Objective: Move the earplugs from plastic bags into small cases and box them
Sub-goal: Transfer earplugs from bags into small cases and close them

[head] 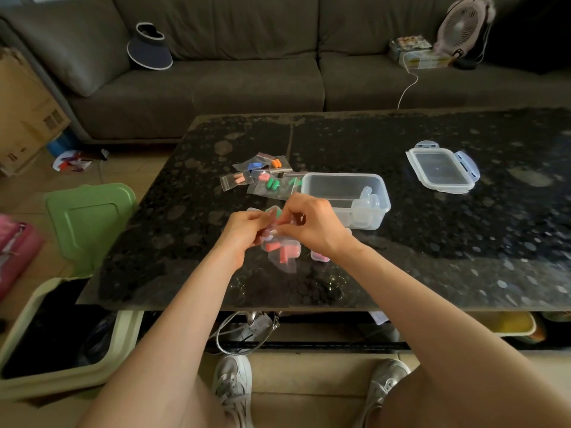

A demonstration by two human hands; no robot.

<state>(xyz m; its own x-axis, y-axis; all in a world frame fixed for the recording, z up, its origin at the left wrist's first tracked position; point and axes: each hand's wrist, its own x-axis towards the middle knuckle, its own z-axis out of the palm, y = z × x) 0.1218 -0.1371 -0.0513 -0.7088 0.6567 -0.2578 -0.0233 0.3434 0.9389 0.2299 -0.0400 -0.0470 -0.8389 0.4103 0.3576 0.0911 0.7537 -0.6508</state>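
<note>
Hands meet above the near middle of the dark speckled surface (401, 242). The left hand (242, 231) and the right hand (312, 223) both have their fingers (289, 208) pinching the top of a small plastic bag (282, 253), which hangs between them with red-pink earplugs (279, 250) inside. Just beyond the hands lies a loose cluster of bags (262, 177) holding blue, orange, pink and green earplugs. To its right stands a clear box (344, 197), open, with small clear cases (366, 208) gathered at its near right corner. The box lid (441, 169) lies flat, well apart to the right. A small case (319, 256) with something pink inside peeks from under the right wrist.
</note>
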